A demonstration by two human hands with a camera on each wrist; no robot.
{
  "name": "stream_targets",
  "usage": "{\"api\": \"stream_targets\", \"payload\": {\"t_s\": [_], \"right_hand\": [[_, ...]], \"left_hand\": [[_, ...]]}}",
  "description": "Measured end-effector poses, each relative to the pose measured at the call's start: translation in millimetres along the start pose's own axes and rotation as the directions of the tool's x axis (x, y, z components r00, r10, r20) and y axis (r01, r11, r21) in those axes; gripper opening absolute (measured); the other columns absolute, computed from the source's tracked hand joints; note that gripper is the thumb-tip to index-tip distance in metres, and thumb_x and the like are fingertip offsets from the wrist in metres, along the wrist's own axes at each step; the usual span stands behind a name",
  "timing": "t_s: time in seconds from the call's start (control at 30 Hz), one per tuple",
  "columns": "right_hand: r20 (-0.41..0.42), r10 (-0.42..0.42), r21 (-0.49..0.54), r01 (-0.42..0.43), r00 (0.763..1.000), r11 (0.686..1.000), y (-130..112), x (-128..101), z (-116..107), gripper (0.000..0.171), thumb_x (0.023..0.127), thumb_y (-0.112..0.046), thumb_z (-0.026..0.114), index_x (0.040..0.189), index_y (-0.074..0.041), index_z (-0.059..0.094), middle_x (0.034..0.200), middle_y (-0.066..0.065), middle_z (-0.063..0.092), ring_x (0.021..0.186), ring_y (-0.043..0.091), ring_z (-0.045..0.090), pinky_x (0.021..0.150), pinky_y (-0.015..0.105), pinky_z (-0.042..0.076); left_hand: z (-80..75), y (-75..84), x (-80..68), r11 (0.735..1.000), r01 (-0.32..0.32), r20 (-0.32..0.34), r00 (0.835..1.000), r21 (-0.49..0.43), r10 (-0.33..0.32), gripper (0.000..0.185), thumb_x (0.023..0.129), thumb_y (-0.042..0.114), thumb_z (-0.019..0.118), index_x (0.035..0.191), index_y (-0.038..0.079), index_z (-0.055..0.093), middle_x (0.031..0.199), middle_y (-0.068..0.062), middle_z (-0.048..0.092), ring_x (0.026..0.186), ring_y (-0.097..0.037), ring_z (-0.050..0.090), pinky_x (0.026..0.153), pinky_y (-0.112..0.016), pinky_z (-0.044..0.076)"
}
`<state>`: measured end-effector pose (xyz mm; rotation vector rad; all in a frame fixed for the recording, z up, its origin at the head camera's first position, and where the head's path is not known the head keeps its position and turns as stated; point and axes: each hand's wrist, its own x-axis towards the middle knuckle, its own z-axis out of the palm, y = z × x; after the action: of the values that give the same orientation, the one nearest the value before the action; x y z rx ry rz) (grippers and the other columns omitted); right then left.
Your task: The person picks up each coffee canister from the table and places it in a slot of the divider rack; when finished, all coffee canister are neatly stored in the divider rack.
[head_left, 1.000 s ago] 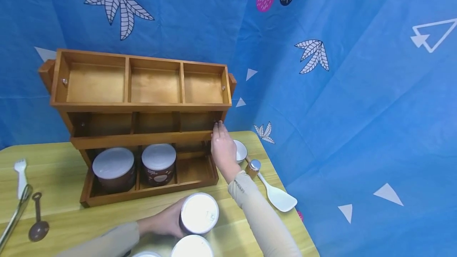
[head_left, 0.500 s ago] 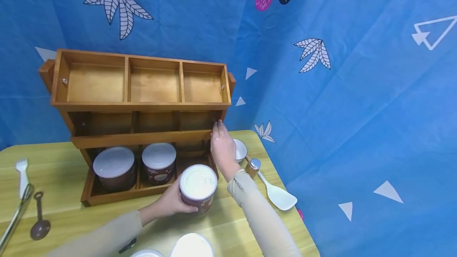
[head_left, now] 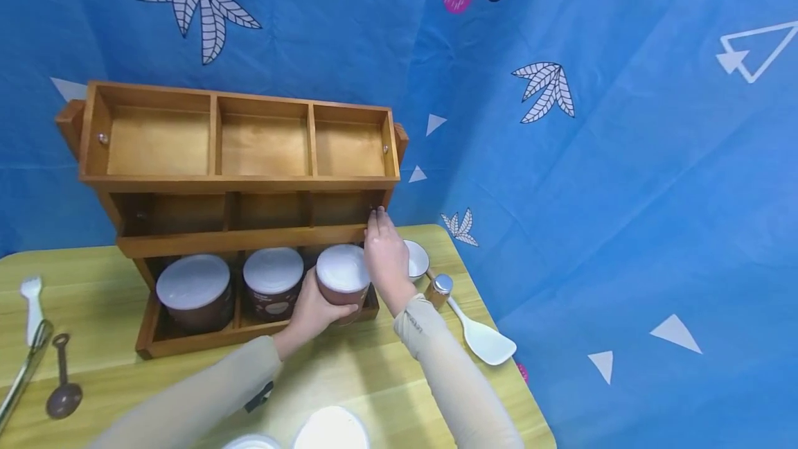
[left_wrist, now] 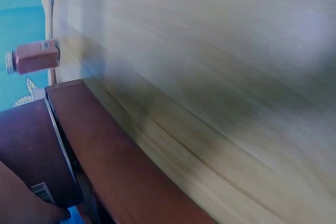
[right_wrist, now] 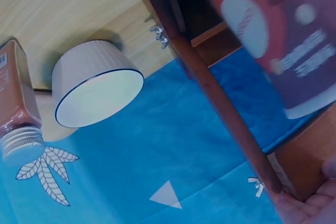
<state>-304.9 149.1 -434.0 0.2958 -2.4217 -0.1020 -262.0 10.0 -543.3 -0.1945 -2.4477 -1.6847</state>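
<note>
Gripping a brown tub (head_left: 341, 280) at the rack's (head_left: 237, 182) bottom-right compartment, the left hand (head_left: 314, 310) holds it upright; the right hand (head_left: 385, 258), fingers straight, steadies the rack's right end.

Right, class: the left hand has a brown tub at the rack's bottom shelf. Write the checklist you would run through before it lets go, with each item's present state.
1. Left hand grips the brown tub: ok.
2. Tub upright, white lid on: ok.
3. Right-most bottom compartment holds nothing else: cannot tell, the tub hides it.
4. Tub seated on the bottom shelf floor: cannot tell.
5. Right hand steadies the wooden rack at its right end: ok.
6. Small white bowl and little bottle stand outside the rack: ok.
</note>
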Motion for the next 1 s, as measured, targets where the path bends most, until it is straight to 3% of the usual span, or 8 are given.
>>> {"api": "stream_targets", "payload": {"t_s": [0.3,0.43,0.53,0.73,1.0], "right_hand": [[0.002,-0.026,0.001,0.026,1.0,1.0,-7,1,0,0.037,0.097,-0.02,0.06,0.128,0.0,0.062,0.131,0.014,0.065,0.121,0.022,0.064,0.092,0.03,0.058],[0.028,-0.015,0.001,0.015,0.999,1.0,-7,0,0,0.037,0.098,-0.02,0.059,0.13,-0.001,0.061,0.133,0.013,0.064,0.122,0.022,0.063,0.092,0.029,0.058],[0.036,-0.012,0.002,0.012,0.999,1.0,-6,-1,0,0.037,0.099,-0.02,0.057,0.13,-0.001,0.061,0.134,0.013,0.064,0.123,0.021,0.063,0.091,0.029,0.059],[0.047,-0.012,0.001,0.012,0.999,1.0,-5,-2,1,0.037,0.099,-0.02,0.056,0.131,-0.002,0.061,0.135,0.013,0.063,0.123,0.021,0.062,0.09,0.029,0.059],[0.02,-0.002,-0.022,0.002,1.0,1.0,2,-1,0,0.037,0.099,-0.022,0.057,0.13,-0.003,0.062,0.135,0.012,0.064,0.123,0.02,0.063,0.088,0.028,0.059]], "left_hand": [[5.5,-4.6,25.6,0.985,0.169,-0.094,0.982,0.023,-0.166,0.105,0.063,0.026,0.09,0.141,-0.009,0.03,0.135,-0.03,0.048,0.121,-0.043,0.052,0.105,-0.052,0.046],[9.7,-8.9,33.8,0.974,0.217,-0.084,0.974,0.059,-0.212,0.106,0.064,0.029,0.089,0.141,-0.011,0.029,0.134,-0.031,0.049,0.121,-0.044,0.053,0.105,-0.051,0.046],[12.7,-14.5,36.2,0.972,0.221,-0.06,0.974,0.074,-0.217,0.104,0.064,0.028,0.089,0.14,-0.01,0.03,0.134,-0.031,0.05,0.121,-0.043,0.053,0.106,-0.051,0.046],[17.4,-23.9,33.3,0.979,0.172,-0.03,0.985,0.109,-0.17,0.106,0.063,0.024,0.09,0.142,-0.01,0.028,0.135,-0.031,0.048,0.124,-0.044,0.051,0.109,-0.053,0.043],[18.4,-17.8,27.6,0.98,0.192,0.022,0.981,0.061,-0.193,0.104,0.069,0.017,0.087,0.146,-0.01,0.022,0.143,-0.033,0.041,0.132,-0.048,0.043,0.114,-0.056,0.038]]}}
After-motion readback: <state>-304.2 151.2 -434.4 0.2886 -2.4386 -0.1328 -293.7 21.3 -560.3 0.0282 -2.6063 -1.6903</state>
